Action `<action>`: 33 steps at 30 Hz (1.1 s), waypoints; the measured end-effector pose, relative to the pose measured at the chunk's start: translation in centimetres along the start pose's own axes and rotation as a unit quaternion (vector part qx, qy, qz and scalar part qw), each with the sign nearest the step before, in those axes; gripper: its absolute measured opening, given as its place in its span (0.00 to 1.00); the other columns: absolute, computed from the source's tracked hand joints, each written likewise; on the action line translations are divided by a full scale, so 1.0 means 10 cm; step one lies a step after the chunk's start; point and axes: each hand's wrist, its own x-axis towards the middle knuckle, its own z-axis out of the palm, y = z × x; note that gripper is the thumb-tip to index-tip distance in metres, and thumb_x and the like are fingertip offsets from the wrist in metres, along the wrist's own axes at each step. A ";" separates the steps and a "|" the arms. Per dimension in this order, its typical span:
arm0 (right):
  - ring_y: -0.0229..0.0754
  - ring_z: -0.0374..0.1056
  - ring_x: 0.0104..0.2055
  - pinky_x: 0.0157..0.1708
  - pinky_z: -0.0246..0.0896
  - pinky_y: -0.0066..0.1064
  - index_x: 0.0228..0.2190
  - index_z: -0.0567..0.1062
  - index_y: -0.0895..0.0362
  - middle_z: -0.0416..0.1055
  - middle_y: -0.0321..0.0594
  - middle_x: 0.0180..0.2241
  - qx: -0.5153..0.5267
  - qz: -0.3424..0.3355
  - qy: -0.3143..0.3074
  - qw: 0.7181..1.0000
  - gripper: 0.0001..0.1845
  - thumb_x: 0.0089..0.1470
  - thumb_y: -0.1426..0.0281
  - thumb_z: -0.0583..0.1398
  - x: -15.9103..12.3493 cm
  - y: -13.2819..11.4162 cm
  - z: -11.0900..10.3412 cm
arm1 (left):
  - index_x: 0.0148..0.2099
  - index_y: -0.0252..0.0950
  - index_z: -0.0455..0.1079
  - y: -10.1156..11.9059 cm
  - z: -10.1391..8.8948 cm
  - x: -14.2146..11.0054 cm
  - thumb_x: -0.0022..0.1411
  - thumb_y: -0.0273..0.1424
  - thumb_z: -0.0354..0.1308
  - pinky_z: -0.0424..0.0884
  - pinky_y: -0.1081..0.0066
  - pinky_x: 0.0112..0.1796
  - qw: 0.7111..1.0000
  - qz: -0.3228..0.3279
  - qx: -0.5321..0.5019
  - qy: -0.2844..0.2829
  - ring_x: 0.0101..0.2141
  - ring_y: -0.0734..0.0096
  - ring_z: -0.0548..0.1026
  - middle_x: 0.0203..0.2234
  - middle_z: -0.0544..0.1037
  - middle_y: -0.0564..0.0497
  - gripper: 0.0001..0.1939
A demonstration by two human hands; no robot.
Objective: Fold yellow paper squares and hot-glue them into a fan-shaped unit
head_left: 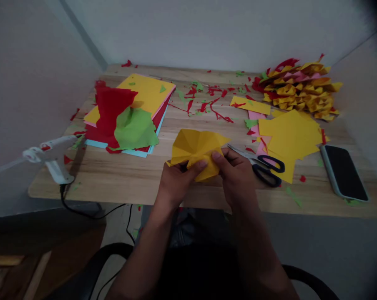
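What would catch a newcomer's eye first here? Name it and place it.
Probably the creased yellow paper, held by the left hand and right hand, front and centre over the table. Next, the mostly yellow folded-paper bundle at the far right, then the red sheet and green sheet on the paper stack at left.

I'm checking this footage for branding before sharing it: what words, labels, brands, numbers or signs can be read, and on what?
None can be read. No legible lettering shows on the phone, the glue gun, the scissors or the held yellow paper.
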 end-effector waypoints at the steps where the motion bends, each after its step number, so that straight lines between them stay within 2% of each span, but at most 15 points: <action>1: 0.33 0.65 0.26 0.29 0.65 0.25 0.26 0.77 0.54 0.71 0.31 0.25 0.042 0.036 -0.018 0.998 0.10 0.52 0.61 0.67 0.01 -0.01 0.00 | 0.36 0.38 0.79 0.00 0.00 0.01 0.49 0.39 0.73 0.77 0.67 0.46 1.000 -0.008 -0.010 -0.002 0.44 0.63 0.81 0.40 0.84 0.51 0.14; 4: 0.34 0.66 0.26 0.29 0.67 0.25 0.25 0.76 0.53 0.72 0.31 0.25 0.087 0.082 -0.033 0.992 0.11 0.53 0.60 0.67 0.03 -0.02 0.00 | 0.36 0.38 0.80 0.02 0.00 0.05 0.49 0.38 0.73 0.78 0.71 0.39 0.999 -0.031 -0.004 0.009 0.37 0.67 0.81 0.35 0.84 0.51 0.13; 7: 0.35 0.71 0.28 0.27 0.69 0.25 0.30 0.77 0.53 0.76 0.32 0.29 0.022 0.069 -0.027 0.997 0.11 0.51 0.59 0.68 0.04 0.00 0.00 | 0.32 0.35 0.79 0.05 -0.03 0.09 0.51 0.38 0.72 0.75 0.74 0.29 0.998 -0.048 0.035 0.003 0.28 0.72 0.78 0.27 0.82 0.51 0.12; 9: 0.37 0.73 0.28 0.25 0.69 0.26 0.33 0.78 0.53 0.77 0.34 0.30 -0.015 0.064 -0.005 0.998 0.13 0.50 0.58 0.69 0.04 0.02 0.00 | 0.34 0.35 0.78 0.07 -0.05 0.11 0.50 0.38 0.72 0.75 0.75 0.28 0.999 -0.041 0.033 0.003 0.26 0.73 0.77 0.28 0.81 0.51 0.13; 11: 0.37 0.73 0.28 0.25 0.70 0.27 0.34 0.78 0.54 0.78 0.35 0.30 -0.028 0.056 0.038 0.997 0.14 0.50 0.58 0.69 0.05 0.04 0.00 | 0.38 0.35 0.76 0.09 -0.07 0.12 0.48 0.35 0.73 0.76 0.76 0.29 0.999 -0.018 0.025 0.023 0.27 0.75 0.77 0.31 0.81 0.52 0.16; 13: 0.36 0.73 0.28 0.26 0.70 0.26 0.33 0.77 0.53 0.78 0.33 0.29 -0.028 0.040 0.065 0.997 0.13 0.50 0.59 0.69 0.06 0.06 0.00 | 0.38 0.36 0.75 0.08 -0.07 0.11 0.49 0.33 0.73 0.74 0.78 0.28 0.997 0.018 0.039 0.057 0.26 0.78 0.76 0.30 0.80 0.54 0.15; 15: 0.36 0.73 0.29 0.28 0.70 0.25 0.31 0.77 0.53 0.78 0.32 0.29 -0.027 0.035 0.069 0.997 0.12 0.49 0.60 0.70 0.06 0.06 0.02 | 0.36 0.36 0.75 0.05 -0.07 0.10 0.53 0.33 0.71 0.73 0.81 0.27 0.991 0.057 0.076 0.091 0.24 0.81 0.74 0.28 0.79 0.55 0.11; 18: 0.39 0.77 0.33 0.33 0.73 0.27 0.32 0.81 0.52 0.81 0.35 0.32 -0.039 0.062 0.051 0.996 0.13 0.46 0.60 0.71 0.05 0.07 0.05 | 0.38 0.37 0.77 -0.02 -0.07 0.09 0.58 0.35 0.69 0.72 0.81 0.26 0.978 0.108 0.150 0.101 0.25 0.80 0.76 0.29 0.81 0.54 0.08; 21: 0.41 0.78 0.36 0.35 0.74 0.29 0.32 0.83 0.52 0.82 0.38 0.34 -0.072 0.092 0.031 0.993 0.12 0.46 0.59 0.71 0.06 0.06 0.05 | 0.39 0.39 0.78 -0.06 -0.10 0.10 0.62 0.34 0.66 0.73 0.80 0.28 0.947 0.171 0.257 0.093 0.27 0.78 0.78 0.31 0.83 0.54 0.06; 25: 0.41 0.76 0.29 0.28 0.73 0.29 0.28 0.82 0.52 0.81 0.37 0.29 -0.110 0.103 0.010 0.989 0.12 0.46 0.57 0.71 0.07 0.00 0.00 | 0.38 0.38 0.77 0.00 -0.18 0.14 0.65 0.31 0.64 0.74 0.78 0.32 0.865 0.295 0.403 0.052 0.28 0.79 0.77 0.30 0.82 0.55 0.02; 27: 0.40 0.75 0.27 0.26 0.71 0.27 0.26 0.82 0.52 0.81 0.36 0.27 -0.122 0.106 0.009 0.987 0.12 0.46 0.57 0.71 0.06 -0.04 -0.01 | 0.38 0.37 0.75 0.06 -0.22 0.16 0.65 0.29 0.63 0.73 0.79 0.33 0.838 0.331 0.433 0.025 0.28 0.80 0.77 0.29 0.81 0.56 0.02; 30: 0.39 0.75 0.28 0.27 0.71 0.26 0.27 0.82 0.52 0.81 0.36 0.28 -0.131 0.103 0.012 0.986 0.10 0.47 0.60 0.70 0.05 -0.09 0.00 | 0.40 0.36 0.74 0.11 -0.26 0.18 0.65 0.26 0.62 0.73 0.80 0.34 0.828 0.342 0.444 -0.008 0.30 0.80 0.77 0.31 0.80 0.55 0.00; 33: 0.39 0.75 0.28 0.27 0.70 0.26 0.27 0.82 0.54 0.81 0.37 0.28 -0.139 0.099 0.025 0.985 0.10 0.48 0.60 0.70 0.05 -0.12 0.01 | 0.43 0.36 0.73 0.12 -0.30 0.18 0.64 0.22 0.62 0.74 0.78 0.37 0.827 0.359 0.432 -0.031 0.34 0.78 0.79 0.34 0.81 0.53 0.06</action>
